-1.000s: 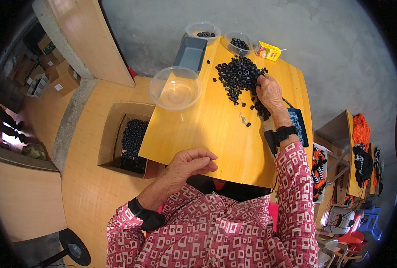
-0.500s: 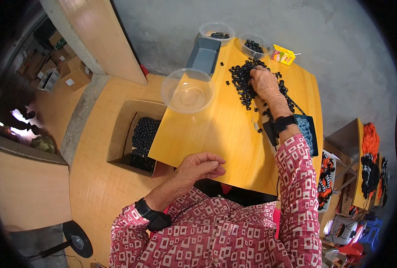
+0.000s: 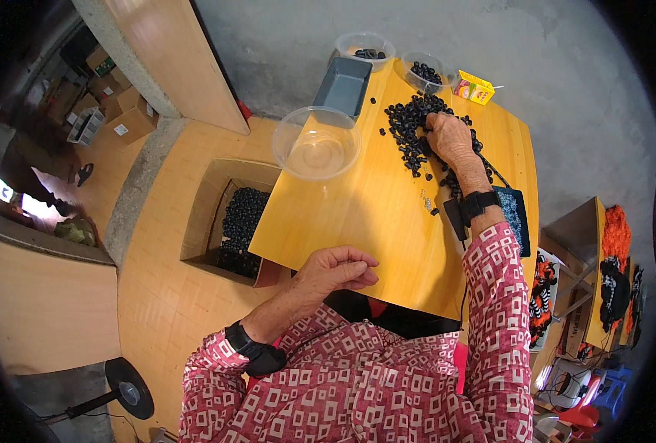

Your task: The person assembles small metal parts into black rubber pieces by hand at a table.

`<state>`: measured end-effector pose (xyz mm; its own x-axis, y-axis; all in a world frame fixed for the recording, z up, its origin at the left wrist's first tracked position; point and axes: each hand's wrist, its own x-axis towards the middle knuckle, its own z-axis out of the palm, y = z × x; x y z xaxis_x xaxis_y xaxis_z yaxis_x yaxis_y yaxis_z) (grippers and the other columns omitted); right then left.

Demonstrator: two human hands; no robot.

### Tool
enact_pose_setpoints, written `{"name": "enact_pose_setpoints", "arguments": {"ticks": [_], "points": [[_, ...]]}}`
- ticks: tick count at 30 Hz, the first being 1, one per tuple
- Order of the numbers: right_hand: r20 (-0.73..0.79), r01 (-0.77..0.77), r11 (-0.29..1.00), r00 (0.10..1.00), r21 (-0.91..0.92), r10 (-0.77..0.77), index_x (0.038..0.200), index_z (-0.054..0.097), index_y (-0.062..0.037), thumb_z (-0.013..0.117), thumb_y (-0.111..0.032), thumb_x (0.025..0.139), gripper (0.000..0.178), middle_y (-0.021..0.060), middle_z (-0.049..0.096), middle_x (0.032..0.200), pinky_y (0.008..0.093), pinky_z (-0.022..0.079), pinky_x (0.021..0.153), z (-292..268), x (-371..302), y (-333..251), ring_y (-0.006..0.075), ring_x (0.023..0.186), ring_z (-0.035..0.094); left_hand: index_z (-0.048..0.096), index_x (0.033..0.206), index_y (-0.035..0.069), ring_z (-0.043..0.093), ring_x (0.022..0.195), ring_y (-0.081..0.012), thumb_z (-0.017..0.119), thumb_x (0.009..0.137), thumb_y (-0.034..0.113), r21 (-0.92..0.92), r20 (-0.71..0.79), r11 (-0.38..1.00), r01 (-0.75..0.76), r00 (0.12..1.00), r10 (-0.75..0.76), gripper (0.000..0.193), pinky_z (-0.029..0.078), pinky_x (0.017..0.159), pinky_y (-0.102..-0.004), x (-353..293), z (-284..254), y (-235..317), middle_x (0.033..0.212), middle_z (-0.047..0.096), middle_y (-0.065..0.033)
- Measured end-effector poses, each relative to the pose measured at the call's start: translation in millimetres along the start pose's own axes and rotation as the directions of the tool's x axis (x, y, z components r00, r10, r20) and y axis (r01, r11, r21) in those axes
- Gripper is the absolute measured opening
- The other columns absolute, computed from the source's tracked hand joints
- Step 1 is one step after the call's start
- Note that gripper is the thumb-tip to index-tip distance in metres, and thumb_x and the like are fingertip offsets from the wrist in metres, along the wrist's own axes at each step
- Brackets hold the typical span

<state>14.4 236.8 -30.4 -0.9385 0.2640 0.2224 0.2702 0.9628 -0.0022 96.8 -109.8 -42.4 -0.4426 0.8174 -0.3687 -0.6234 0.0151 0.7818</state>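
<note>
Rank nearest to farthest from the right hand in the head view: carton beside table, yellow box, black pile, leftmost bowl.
1. Black pile: at the right hand
2. Yellow box: beyond, slightly right
3. Leftmost bowl: directly left
4. Carton: lower left

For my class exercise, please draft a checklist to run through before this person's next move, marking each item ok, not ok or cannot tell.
1. Right hand at the pile of small black pieces: ok, fingers are there.
2. Left hand away from the pile: ok, it is by the table's near edge.
3. Left hand holding nothing: cannot tell, its fingers are curled.
4. All black pieces gathered inside the pile or bowls: not ok, a stray piece lies to the pile's left.
5. Dark tray of pale bits upright: ok, right side of the table.
</note>
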Motion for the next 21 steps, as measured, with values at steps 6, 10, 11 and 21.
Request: {"name": "enact_pose_setpoints", "arguments": {"ticks": [6,10,11,21], "points": [[0.030,0.016,1.000,0.999,0.002,-0.016,0.091,0.068,-0.0078,0.066,-0.016,0.080,0.014,0.0144,0.068,0.097,0.0425,0.053,0.080,-2.9,-1.3,-0.2,0.0314,0.094,0.065,0.063,0.111,0.001,0.067,0.094,-0.0176,0.059,0.096,0.017,-0.001,-0.002,1.000,0.015,1.000,-0.015,0.023,0.054,0.088,-0.0309,-1.0,0.9,0.2,0.099,0.068,-0.0088],[-0.267,0.103,0.987,0.961,0.120,-0.067,0.089,0.067,-0.0053,0.066,-0.014,0.078,0.014,0.0137,0.066,0.087,0.0427,0.052,0.077,-12.8,-13.0,5.1,0.0323,0.087,0.064,0.063,0.113,0.002,0.067,0.094,-0.0175,0.058,0.096,0.019,0.021,-0.020,1.000,-0.001,1.000,0.002,0.023,0.053,0.088,-0.0311,0.8,3.9,5.2,0.100,0.068,-0.0087],[-0.266,0.106,0.987,0.961,0.123,-0.070,0.089,0.067,-0.0053,0.066,-0.014,0.078,0.014,0.0137,0.066,0.087,0.0427,0.052,0.077,-22.0,-18.9,-2.6,0.0323,0.087,0.064,0.063,0.114,0.003,0.066,0.096,-0.0172,0.058,0.097,0.019,0.045,-0.048,0.999,-0.015,0.999,0.017,0.024,0.053,0.089,-0.0311,1.3,4.4,7.4,0.101,0.068,-0.0086],[-0.418,0.577,0.650,0.813,0.494,-0.405,0.091,0.062,-0.0030,0.071,-0.006,0.075,0.018,0.0100,0.058,0.087,0.0373,0.049,0.072,-68.3,-173.6,-104.9,0.0291,0.082,0.058,0.061,0.116,0.006,0.064,0.099,-0.0144,0.059,0.096,0.019,-0.129,-0.104,0.985,-0.113,0.990,0.100,0.024,0.052,0.090,-0.0308,19.8,12.0,12.1,0.110,0.065,-0.0055]]}}
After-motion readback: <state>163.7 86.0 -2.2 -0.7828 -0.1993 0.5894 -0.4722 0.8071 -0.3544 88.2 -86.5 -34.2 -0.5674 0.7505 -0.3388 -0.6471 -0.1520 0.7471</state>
